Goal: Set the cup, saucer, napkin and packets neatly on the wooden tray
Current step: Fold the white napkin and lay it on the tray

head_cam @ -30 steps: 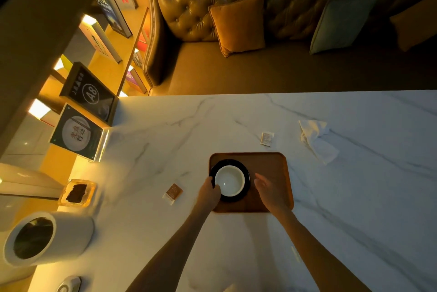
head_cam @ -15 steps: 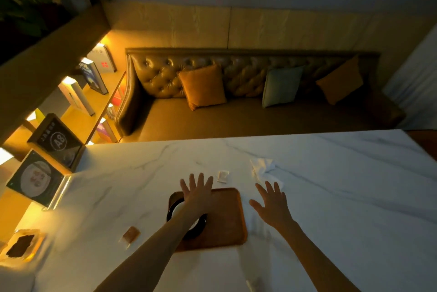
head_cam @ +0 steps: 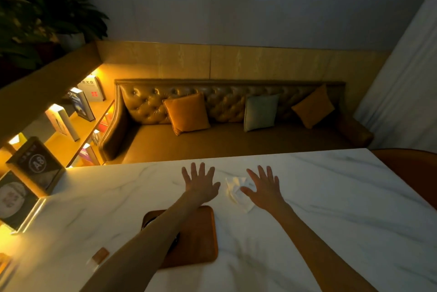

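Both hands reach out past the wooden tray (head_cam: 201,239) with fingers spread and nothing in them: the left hand (head_cam: 201,184) hovers at 12 o'clock of the tray, while the right hand (head_cam: 264,189) is released just beside the crumpled white napkin (head_cam: 236,191) at 1 o'clock. The dark saucer (head_cam: 176,239) sits on the tray's left half, mostly hidden under the left forearm, and a brown packet (head_cam: 100,254) lies on the marble surface (head_cam: 331,209) at 9 o'clock. Gathering the napkin appears to be the step in hand; the next move calls for a soft pinch and a carry onto the tray's bare right half.
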Demonstrator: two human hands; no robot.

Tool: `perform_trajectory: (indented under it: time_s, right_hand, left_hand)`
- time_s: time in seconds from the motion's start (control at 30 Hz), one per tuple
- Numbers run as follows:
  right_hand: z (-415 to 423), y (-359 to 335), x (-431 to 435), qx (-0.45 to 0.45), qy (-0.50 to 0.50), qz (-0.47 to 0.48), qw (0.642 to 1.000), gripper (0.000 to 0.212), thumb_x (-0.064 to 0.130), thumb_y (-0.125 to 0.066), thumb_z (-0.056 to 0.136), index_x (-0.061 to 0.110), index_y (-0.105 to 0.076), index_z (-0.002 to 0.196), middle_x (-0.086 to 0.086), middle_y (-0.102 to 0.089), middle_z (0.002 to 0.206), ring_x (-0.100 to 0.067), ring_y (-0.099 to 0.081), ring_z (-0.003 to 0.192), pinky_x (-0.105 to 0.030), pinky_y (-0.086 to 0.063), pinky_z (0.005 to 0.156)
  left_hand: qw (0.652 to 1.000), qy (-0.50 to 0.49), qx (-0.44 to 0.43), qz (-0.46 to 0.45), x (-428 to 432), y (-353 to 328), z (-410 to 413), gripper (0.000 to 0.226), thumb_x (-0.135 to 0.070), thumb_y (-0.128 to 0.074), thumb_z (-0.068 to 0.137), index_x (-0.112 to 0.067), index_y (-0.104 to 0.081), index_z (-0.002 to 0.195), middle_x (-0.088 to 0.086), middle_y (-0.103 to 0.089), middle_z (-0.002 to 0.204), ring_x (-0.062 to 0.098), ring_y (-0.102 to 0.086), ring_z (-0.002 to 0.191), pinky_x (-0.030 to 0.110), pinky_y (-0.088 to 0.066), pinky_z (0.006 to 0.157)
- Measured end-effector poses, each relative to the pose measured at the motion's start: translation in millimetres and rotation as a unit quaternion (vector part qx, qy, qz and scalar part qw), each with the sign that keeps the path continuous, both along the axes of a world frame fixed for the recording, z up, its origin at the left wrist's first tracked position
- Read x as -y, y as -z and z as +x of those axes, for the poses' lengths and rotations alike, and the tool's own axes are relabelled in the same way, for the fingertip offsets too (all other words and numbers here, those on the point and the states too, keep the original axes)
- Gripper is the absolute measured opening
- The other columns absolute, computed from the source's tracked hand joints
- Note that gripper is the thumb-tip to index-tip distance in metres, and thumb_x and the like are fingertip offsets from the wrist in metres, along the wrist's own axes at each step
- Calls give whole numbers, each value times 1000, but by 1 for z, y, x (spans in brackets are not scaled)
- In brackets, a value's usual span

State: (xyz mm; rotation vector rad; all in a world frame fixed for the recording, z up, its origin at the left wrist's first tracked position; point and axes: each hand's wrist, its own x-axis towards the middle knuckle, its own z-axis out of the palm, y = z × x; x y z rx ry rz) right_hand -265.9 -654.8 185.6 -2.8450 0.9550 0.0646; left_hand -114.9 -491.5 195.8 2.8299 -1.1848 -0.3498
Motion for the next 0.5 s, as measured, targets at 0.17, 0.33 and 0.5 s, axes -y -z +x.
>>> perform_trajectory:
  time_s: [0.17, 0.33, 0.5]
  right_hand:
    - [-14, 7, 18, -13, 2, 14, 1000, 91, 83, -13, 72, 36, -16, 150, -2, -6, 162, -30, 0, 149, -54, -5, 118]
    - [-21, 39, 31, -35, 6, 49, 998, 75, 71, -32, 87, 33, -17, 150, -2, -9, 162, -30, 1, 149, -53, -5, 118]
    - [-27, 64, 64, -53, 17, 78, 995, 72, 67, -33, 90, 32, -16, 151, -4, -12, 162, -30, 0, 149, -51, -7, 118]
  left_hand:
    - [1000, 6, 13, 1, 22, 7, -16, 66, -59, -22, 97, -29, -8, 154, 8, 6, 164, 37, 16, 148, 63, 19, 111]
    - [1000, 21, 12, 1, 43, 39, -28, 63, -57, -24, 97, -31, -13, 153, 8, 1, 165, 38, 15, 149, 63, 22, 109]
    - [999, 15, 8, 36, 62, 71, -11, 65, -61, -24, 96, -32, -11, 153, 8, -2, 165, 39, 12, 149, 62, 26, 104]
